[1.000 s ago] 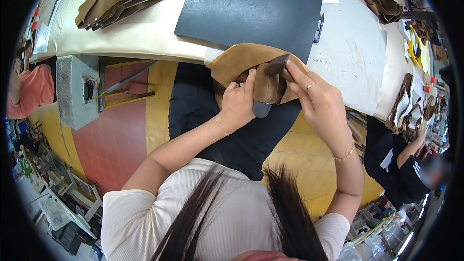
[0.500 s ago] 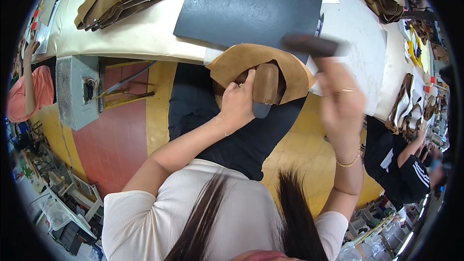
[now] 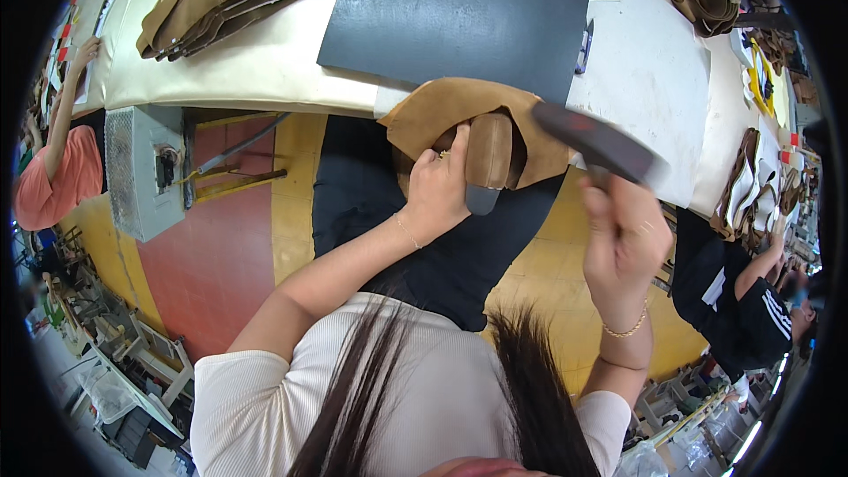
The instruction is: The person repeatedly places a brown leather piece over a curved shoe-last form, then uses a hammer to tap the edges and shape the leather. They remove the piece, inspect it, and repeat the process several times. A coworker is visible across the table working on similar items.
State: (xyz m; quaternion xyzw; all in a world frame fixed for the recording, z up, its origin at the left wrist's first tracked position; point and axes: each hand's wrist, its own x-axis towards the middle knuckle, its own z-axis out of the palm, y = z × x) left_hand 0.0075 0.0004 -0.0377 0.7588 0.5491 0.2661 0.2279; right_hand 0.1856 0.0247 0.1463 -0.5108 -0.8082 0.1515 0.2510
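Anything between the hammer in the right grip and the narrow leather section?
Nothing separate visible: only the leather's own right flap lies between the hammer and the narrow section. The left grip is on the section's other side, index finger along its left edge.

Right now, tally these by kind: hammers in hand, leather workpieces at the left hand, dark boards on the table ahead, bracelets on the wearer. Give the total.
Hammer in the right hand: 1
Brown leather workpiece at the left hand: 1
Dark board: 1
Bracelets: 2
Total: 5
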